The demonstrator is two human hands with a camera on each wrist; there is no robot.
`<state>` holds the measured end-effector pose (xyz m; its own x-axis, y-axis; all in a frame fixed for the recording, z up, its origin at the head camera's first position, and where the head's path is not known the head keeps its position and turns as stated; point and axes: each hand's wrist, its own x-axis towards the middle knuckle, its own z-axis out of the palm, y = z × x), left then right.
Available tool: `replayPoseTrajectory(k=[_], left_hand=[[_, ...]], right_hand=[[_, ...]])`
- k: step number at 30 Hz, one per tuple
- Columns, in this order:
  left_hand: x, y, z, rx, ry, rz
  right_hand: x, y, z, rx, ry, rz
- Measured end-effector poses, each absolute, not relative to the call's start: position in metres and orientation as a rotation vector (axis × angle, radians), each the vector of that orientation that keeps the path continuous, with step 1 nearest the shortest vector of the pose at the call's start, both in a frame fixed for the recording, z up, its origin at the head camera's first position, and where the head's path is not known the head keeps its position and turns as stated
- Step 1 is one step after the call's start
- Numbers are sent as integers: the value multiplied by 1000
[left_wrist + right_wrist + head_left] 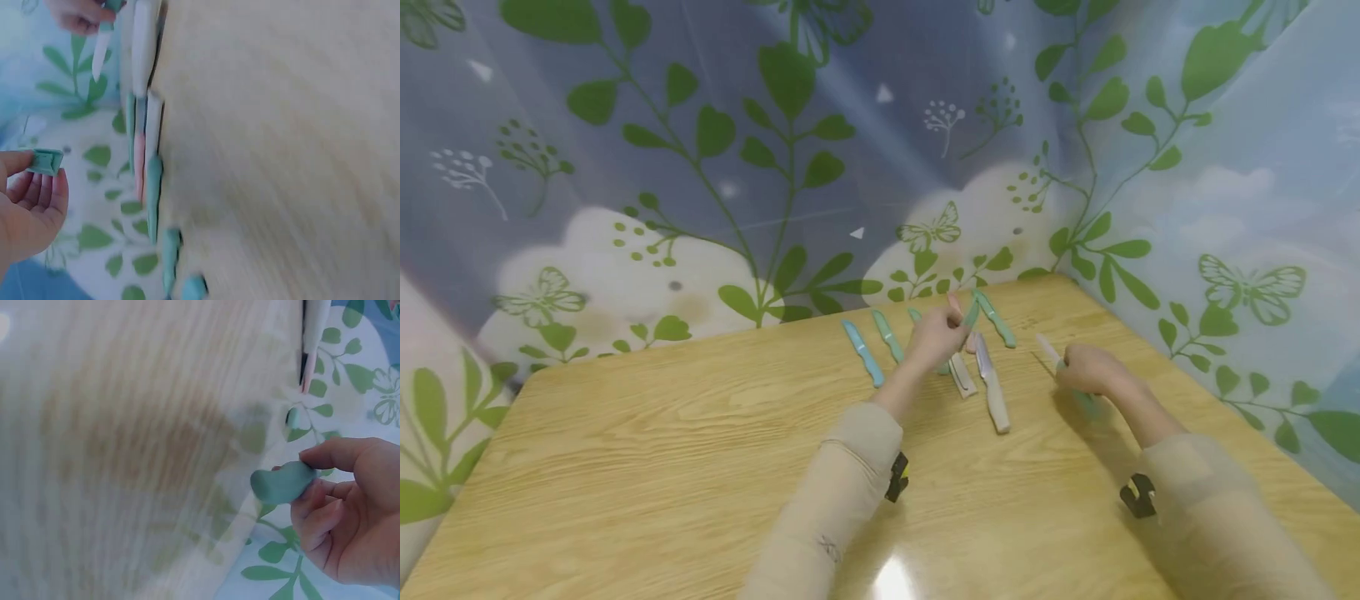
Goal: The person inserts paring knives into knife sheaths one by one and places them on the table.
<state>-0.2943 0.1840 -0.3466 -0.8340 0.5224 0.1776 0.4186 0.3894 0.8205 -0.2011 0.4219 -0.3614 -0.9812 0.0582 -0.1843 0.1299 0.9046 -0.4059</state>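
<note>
In the head view my left hand pinches a green blade sheath above the far part of the table. The left wrist view shows the sheath's open end between thumb and fingers. To the right, my right hand grips a knife by its green handle, its pale blade bare and pointing away. Between the hands lie a cream-handled knife with a bare shiny blade and a cream sheath. A pink piece is partly hidden behind the left hand.
Left of my left hand lie a blue knife and a green knife, with another green one partly covered by the hand. One more green knife lies at the far right. A leaf-printed cloth hangs behind the wooden table.
</note>
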Motion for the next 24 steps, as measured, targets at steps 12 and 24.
replayPoseTrajectory(k=[12, 24], left_hand=[[-324, 113, -341, 584, 2485, 1660], [-337, 74, -334, 325, 2248, 1933]], right_hand=[[-204, 387, -351, 36, 3007, -605], [-208, 355, -349, -70, 3024, -732]])
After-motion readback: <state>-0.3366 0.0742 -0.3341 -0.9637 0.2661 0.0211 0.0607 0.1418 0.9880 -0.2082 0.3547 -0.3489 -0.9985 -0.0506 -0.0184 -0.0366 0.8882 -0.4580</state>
